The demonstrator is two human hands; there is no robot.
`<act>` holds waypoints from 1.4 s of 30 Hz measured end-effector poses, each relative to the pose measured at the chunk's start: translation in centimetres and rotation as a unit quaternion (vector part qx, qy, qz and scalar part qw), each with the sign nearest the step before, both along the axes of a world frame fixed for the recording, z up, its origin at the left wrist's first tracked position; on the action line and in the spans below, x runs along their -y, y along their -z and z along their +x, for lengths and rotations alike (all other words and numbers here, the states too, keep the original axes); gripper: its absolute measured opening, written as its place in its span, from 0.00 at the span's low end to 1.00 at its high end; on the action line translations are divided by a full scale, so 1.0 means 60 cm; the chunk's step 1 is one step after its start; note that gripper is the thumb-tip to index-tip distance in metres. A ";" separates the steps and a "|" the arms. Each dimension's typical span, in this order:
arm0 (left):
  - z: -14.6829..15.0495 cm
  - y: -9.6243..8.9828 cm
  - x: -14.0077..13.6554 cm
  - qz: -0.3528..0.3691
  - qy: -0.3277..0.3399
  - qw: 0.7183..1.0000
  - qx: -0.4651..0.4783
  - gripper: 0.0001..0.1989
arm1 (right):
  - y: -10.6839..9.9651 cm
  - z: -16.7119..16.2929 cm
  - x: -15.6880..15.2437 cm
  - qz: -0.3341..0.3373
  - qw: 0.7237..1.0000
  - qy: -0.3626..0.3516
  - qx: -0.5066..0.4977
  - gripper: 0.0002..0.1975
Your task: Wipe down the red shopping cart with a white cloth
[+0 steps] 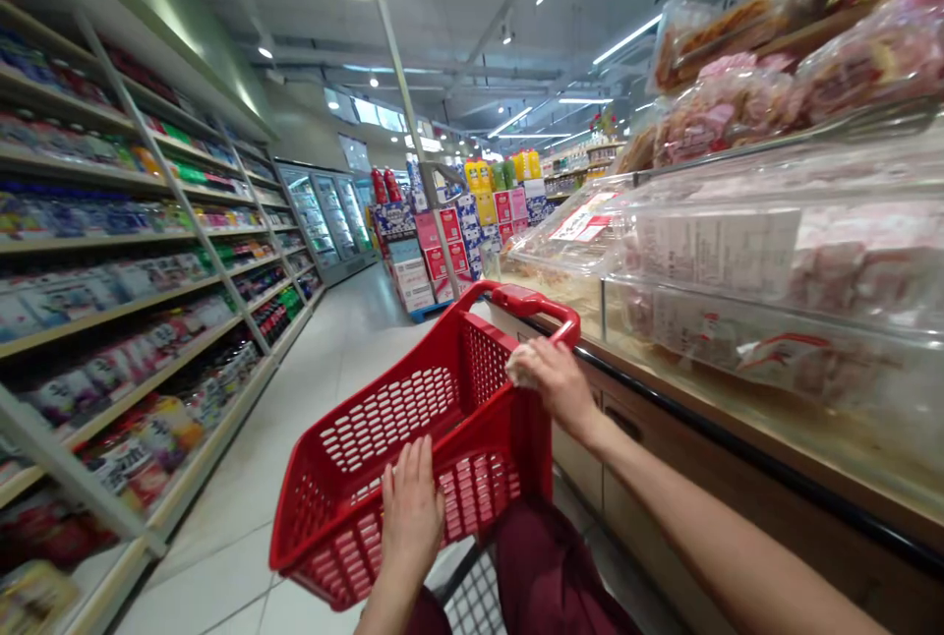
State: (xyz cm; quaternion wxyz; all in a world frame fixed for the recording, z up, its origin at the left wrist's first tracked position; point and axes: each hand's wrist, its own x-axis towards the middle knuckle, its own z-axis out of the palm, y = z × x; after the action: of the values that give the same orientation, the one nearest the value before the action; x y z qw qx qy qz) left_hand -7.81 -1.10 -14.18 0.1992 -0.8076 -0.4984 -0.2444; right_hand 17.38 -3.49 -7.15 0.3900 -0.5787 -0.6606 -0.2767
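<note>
A red plastic shopping cart basket (pixel 346 492) with slotted walls sits in front of me, turned sideways and tilted. My left hand (pixel 413 507) lies against its near rim, fingers stretched out and close together, with nothing visible in them. At the handle end, my right hand (pixel 557 384) is closed, with a crumpled white tissue (pixel 522 365) showing at its fingertips. That hand is just below the red handle (pixel 527 301) and touches the cart's corner. The visible inside of the basket shows only bare red plastic; part of it is hidden by the near wall.
Shelves (pixel 177 311) of packaged goods line the aisle's left side. Close on my right stands a counter with clear display covers (pixel 708 261) and a black edge rail (pixel 685 424). Stacked cartons (pixel 442 257) stand ahead, with glass-door fridges (pixel 324 207) beyond. Tiled floor (pixel 317 360) runs between.
</note>
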 end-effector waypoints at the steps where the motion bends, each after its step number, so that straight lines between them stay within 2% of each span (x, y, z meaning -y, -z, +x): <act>1: -0.001 0.002 0.003 0.003 -0.003 1.000 0.001 0.27 | -0.004 0.013 -0.001 0.013 0.999 0.039 -0.028 0.17; 3: 0.001 0.005 0.010 0.006 -0.013 1.000 0.004 0.28 | -0.004 0.021 -0.002 0.026 0.997 0.065 -0.045 0.18; 7: 0.002 0.005 0.015 0.011 -0.015 1.000 -0.004 0.28 | 0.008 -0.006 -0.004 -0.004 0.997 -0.051 0.059 0.16; 8: 0.001 0.006 0.014 0.012 -0.011 1.000 -0.008 0.28 | 0.004 -0.005 -0.005 -0.011 0.996 -0.058 0.068 0.16; 9: -0.001 0.006 0.013 0.011 -0.007 1.000 -0.012 0.28 | -0.003 0.002 -0.007 -0.014 0.997 -0.045 0.058 0.16; 12: -0.002 0.009 0.013 0.001 -0.006 1.000 -0.016 0.29 | -0.023 0.031 -0.012 0.007 0.997 0.060 -0.040 0.16; 14: 0.000 0.009 0.015 -0.006 -0.016 1.000 -0.011 0.29 | -0.019 0.028 -0.014 0.014 0.995 0.072 -0.060 0.16; 16: 0.003 0.007 0.018 -0.012 -0.024 1.000 -0.009 0.30 | -0.002 0.002 -0.014 -0.003 1.000 -0.003 -0.002 0.16; 18: 0.004 0.003 0.022 -0.018 -0.024 0.999 -0.014 0.30 | 0.011 -0.021 -0.012 -0.028 0.993 -0.087 0.070 0.15; 19: 0.004 0.001 0.023 -0.021 -0.023 0.999 -0.017 0.30 | 0.011 -0.023 -0.011 -0.036 0.991 -0.100 0.084 0.15; 20: 0.004 0.000 0.024 -0.022 -0.022 0.999 -0.019 0.30 | 0.006 -0.019 -0.010 -0.040 0.992 -0.088 0.079 0.15; 24: 0.002 0.005 0.024 -0.020 -0.023 0.999 -0.017 0.30 | -0.017 0.016 -0.013 -0.005 0.996 0.081 -0.041 0.17; 26: 0.003 0.009 0.022 -0.017 -0.025 0.999 -0.015 0.30 | -0.012 0.013 -0.013 0.003 0.998 0.064 -0.023 0.18; 28: 0.003 0.011 0.022 -0.014 -0.024 0.999 -0.016 0.31 | -0.001 0.002 -0.011 -0.013 0.998 -0.021 0.053 0.18; 30: 0.002 0.010 0.023 -0.014 -0.020 1.000 -0.020 0.30 | 0.003 0.003 -0.009 -0.028 0.994 -0.056 0.085 0.18; 34: 0.002 0.007 0.026 -0.015 -0.019 0.999 -0.024 0.30 | -0.006 0.030 -0.007 0.004 0.996 0.080 -0.041 0.20; 35: 0.003 0.008 0.026 -0.014 -0.022 0.999 -0.023 0.31 | -0.002 0.028 -0.006 0.012 0.994 0.092 -0.052 0.20; 36: 0.002 0.008 0.026 -0.014 -0.025 0.999 -0.023 0.31 | 0.005 0.019 -0.005 0.014 0.996 0.080 -0.043 0.20; 38: 0.001 0.009 0.026 -0.014 -0.028 0.999 -0.025 0.30 | 0.022 -0.006 -0.002 0.001 0.999 -0.004 0.032 0.19; 40: -0.001 0.009 0.026 -0.015 -0.028 0.999 -0.028 0.30 | 0.029 -0.019 -0.001 -0.016 0.992 -0.077 0.098 0.17; 42: -0.003 0.008 0.027 -0.017 -0.025 0.999 -0.030 0.30 | 0.015 -0.002 -0.003 -0.012 0.995 -0.065 0.079 0.17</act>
State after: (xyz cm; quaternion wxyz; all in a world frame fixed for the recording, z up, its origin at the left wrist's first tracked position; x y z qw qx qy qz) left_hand -8.01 -2.74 -14.68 0.2063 -0.8050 -0.5164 -0.2068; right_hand 17.24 -3.28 -8.06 0.3467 -0.5161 -0.7286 -0.2874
